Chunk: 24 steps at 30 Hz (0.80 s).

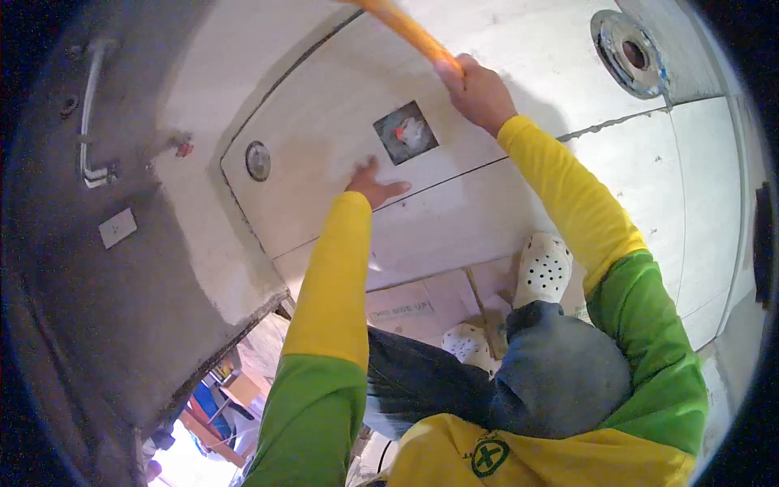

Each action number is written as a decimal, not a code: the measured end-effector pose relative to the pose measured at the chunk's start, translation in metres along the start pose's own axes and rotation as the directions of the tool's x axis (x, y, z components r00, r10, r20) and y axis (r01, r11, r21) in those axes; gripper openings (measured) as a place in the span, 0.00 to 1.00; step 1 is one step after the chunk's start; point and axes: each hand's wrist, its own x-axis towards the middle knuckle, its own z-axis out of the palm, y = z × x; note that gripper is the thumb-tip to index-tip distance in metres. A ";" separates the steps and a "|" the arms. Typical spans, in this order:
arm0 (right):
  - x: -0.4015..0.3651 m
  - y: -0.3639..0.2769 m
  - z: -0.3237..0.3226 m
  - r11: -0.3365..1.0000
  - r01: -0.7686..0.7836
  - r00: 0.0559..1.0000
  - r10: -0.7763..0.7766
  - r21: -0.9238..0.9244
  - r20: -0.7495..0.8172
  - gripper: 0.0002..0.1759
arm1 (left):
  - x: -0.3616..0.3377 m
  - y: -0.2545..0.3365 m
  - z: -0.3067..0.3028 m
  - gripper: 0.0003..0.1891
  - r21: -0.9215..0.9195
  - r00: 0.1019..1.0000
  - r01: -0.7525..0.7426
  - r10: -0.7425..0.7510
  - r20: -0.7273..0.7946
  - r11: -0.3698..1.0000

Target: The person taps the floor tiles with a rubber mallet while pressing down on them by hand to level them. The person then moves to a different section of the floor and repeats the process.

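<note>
My right hand (480, 93) is closed around the end of a long orange handle (406, 31). The handle slants up to the left, and its far end lies outside the view. Fingers spread, my left hand (374, 184) is held low over the large pale floor tile (324, 122) and holds nothing. Close to its fingertips is a square cutout (406, 132) in the tile, with whitish and reddish material inside. Further left, a small round drain opening (257, 161) sits in the tile.
A round toilet flange (629, 54) is at the upper right. Brown cardboard (418, 304) lies under my white clogs (544, 268). On the left, the grey wall (105, 308) carries a metal pipe (89, 114) and a white plate (118, 229); a doorway (215, 414) opens below.
</note>
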 end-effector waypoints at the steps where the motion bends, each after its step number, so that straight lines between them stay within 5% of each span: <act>1: 0.000 0.011 0.003 1.000 -0.003 1.000 0.003 0.006 0.011 0.34 | -0.002 -0.004 0.004 0.69 -0.001 1.000 0.011 -0.011 0.006 1.000; 3: 0.019 0.030 0.007 0.985 0.029 0.997 -0.015 -0.168 0.080 0.33 | 0.006 -0.006 0.005 0.69 -0.021 0.999 -0.032 0.032 -0.015 0.999; 6: 0.008 -0.023 -0.005 0.999 0.026 1.000 -0.027 0.034 0.017 0.37 | 0.007 -0.006 0.007 0.69 -0.015 1.000 -0.029 0.028 -0.009 0.999; 10: 0.015 -0.024 0.045 0.997 0.026 0.995 -0.033 0.068 0.097 0.37 | 0.002 -0.005 0.006 0.69 -0.024 1.000 -0.009 0.009 0.003 1.000; 12: 0.052 -0.007 0.074 0.997 0.028 0.959 -0.008 -0.066 0.284 0.36 | -0.001 0.001 0.001 0.70 -0.054 1.000 -0.026 0.026 -0.005 0.998; 18: 0.030 -0.079 0.084 0.979 0.200 0.931 -0.205 0.046 0.303 0.36 | 0.014 -0.008 0.008 0.71 -0.005 0.999 -0.028 0.028 0.019 1.000; 22: 0.068 -0.084 0.119 0.986 0.152 0.840 -0.091 -0.070 0.534 0.37 | 0.018 -0.011 0.012 0.71 0.039 0.999 -0.043 0.044 -0.022 0.998; 24: 0.056 -0.100 0.109 0.987 0.157 0.871 -0.121 -0.036 0.476 0.38 | 0.016 -0.011 0.013 0.70 0.062 0.999 -0.033 0.035 -0.035 0.998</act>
